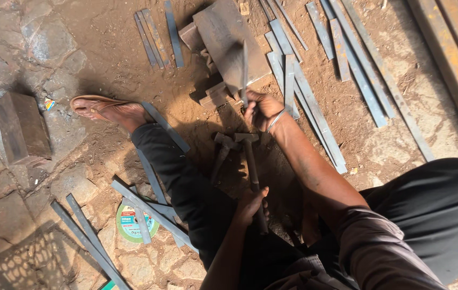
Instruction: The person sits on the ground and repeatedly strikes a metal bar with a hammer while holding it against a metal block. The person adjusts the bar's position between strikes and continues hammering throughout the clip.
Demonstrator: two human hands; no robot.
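Head view: left hand (250, 205) grips hammer (250, 161); right hand (261, 110) grips metal strip (244, 72), fingers shadowed

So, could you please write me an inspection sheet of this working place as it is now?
Surface: bare dirt ground, with stone paving at the left.
Job's things: flat strip stood on edge against the steel block; hammer.
Clutter: second hammer, loose metal strips, green disc, dark block.
Hands: left hand is closed on the hammer handle; right hand grips the flat strip.
Cables: nothing seen.
Surroundings: sandalled foot, long steel bars at the right.
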